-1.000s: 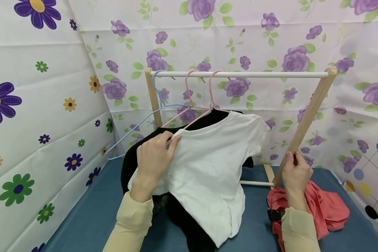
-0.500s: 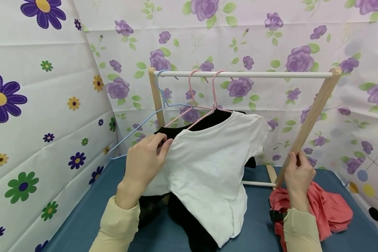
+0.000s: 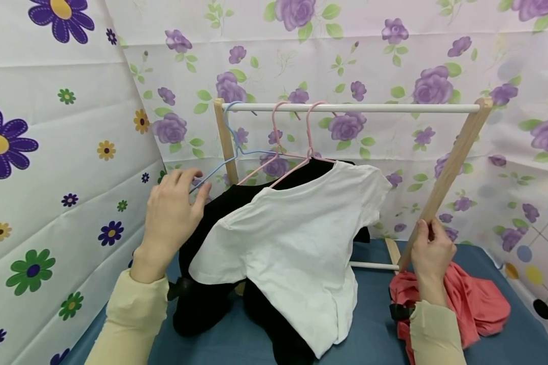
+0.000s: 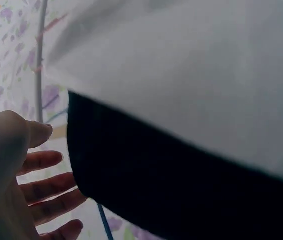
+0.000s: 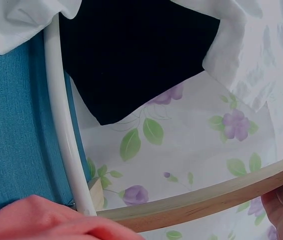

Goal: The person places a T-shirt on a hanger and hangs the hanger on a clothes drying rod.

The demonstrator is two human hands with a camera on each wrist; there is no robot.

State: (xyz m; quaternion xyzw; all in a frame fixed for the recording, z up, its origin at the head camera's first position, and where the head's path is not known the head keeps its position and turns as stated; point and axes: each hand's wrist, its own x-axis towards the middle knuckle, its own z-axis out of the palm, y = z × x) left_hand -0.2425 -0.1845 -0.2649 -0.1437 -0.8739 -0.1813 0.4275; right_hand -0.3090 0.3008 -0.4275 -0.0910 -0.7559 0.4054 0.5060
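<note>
A white T-shirt (image 3: 297, 228) hangs on a pink hanger (image 3: 309, 132) from the rack's white rail (image 3: 370, 108). Behind it a black garment (image 3: 205, 309) hangs on a second pink hanger (image 3: 276, 126). A bare blue hanger (image 3: 230, 126) is at the rail's left end. My left hand (image 3: 171, 218) is left of the shirts, in front of the blue hanger's arm; its fingers (image 4: 46, 187) are spread, beside the black garment in the left wrist view. At the right my right hand (image 3: 431, 251) grips the rack's wooden post (image 3: 447, 177), seen also in the right wrist view.
A coral-coloured garment (image 3: 477, 299) lies crumpled on the blue tabletop (image 3: 374, 314) below my right hand. A lower white bar (image 3: 372, 265) joins the post near its foot. Flower-print sheets (image 3: 347, 56) stand behind and to the left.
My left hand has let go of the white T-shirt's shoulder and moved left and up, towards the blue hanger. The right hand keeps its hold on the post.
</note>
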